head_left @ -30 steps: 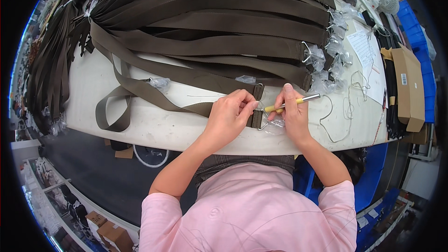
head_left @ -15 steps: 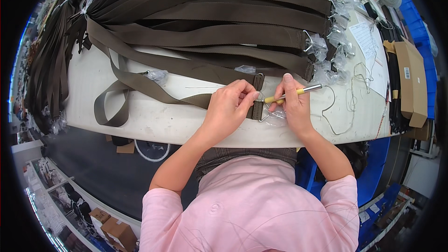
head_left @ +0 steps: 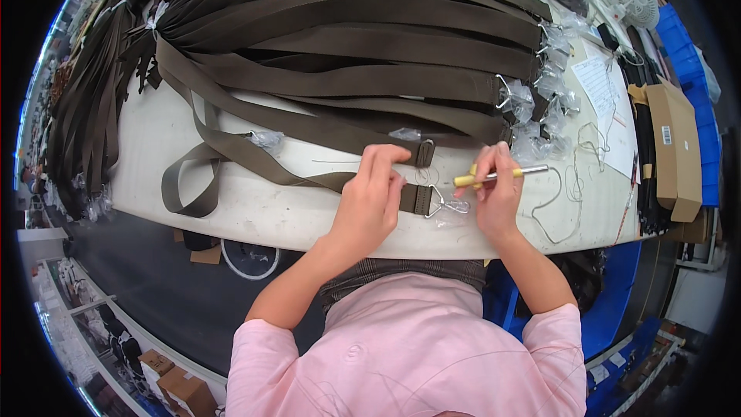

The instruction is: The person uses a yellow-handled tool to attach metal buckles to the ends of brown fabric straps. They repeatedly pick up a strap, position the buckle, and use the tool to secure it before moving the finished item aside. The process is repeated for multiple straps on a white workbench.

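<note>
Bare white tabletop (head_left: 255,209) open at 9 o'clock of the left hand (head_left: 370,201), crossed only by a looped olive webbing strap (head_left: 224,151). Blocked at 12 o'clock by a fanned stack of olive straps (head_left: 363,47). Cluttered at 3 o'clock of the right hand (head_left: 494,193): clear plastic bags (head_left: 532,120), loose wire (head_left: 571,185), brown cardboard box (head_left: 675,147). Narrow bare gap between hands.

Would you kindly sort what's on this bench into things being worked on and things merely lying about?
In hand:
left hand pressing the brown strap end
metal clip
right hand holding the yellow-handled tool

Lying about:
strap pile
cardboard box
paper sheet
small fan
</note>
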Demonstrator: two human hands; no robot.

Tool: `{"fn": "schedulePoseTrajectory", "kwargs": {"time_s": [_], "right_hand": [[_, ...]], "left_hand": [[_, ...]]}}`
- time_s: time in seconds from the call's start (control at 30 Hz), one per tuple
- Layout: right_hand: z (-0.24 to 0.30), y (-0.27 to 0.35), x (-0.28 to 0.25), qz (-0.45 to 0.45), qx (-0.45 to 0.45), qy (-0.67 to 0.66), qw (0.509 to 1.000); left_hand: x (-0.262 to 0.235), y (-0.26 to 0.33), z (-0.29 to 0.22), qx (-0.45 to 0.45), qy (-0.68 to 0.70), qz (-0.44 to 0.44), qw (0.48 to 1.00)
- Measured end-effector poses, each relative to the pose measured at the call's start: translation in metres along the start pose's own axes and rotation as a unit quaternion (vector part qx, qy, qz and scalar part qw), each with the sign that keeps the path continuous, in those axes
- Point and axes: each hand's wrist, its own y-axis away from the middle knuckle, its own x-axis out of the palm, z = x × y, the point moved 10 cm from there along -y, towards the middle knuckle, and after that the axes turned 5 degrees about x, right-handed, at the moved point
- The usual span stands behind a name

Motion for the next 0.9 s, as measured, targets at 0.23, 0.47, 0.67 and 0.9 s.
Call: {"fn": "schedulePoseTrajectory", "kwargs": {"time_s": [0.23, 0.47, 0.67, 0.9], "right_hand": [[0.003, 0.023, 0.032, 0.092, -0.01, 0.139, 0.986], [-0.008, 0.025, 0.033, 0.096, 0.009, 0.173, 0.98], [-0.002, 0.026, 0.035, 0.09, 0.001, 0.184, 0.979], [-0.001, 0.024, 0.039, 0.099, -0.01, 0.192, 0.976]], "left_hand": [[0.001, 0.049, -0.022, 0.111, -0.213, 0.061, 0.969], [-0.002, 0.054, -0.018, 0.094, -0.178, 0.055, 0.978], [0.001, 0.057, -0.017, 0.098, -0.194, 0.057, 0.975], [0.002, 0.058, -0.018, 0.106, -0.202, 0.058, 0.972]]}}
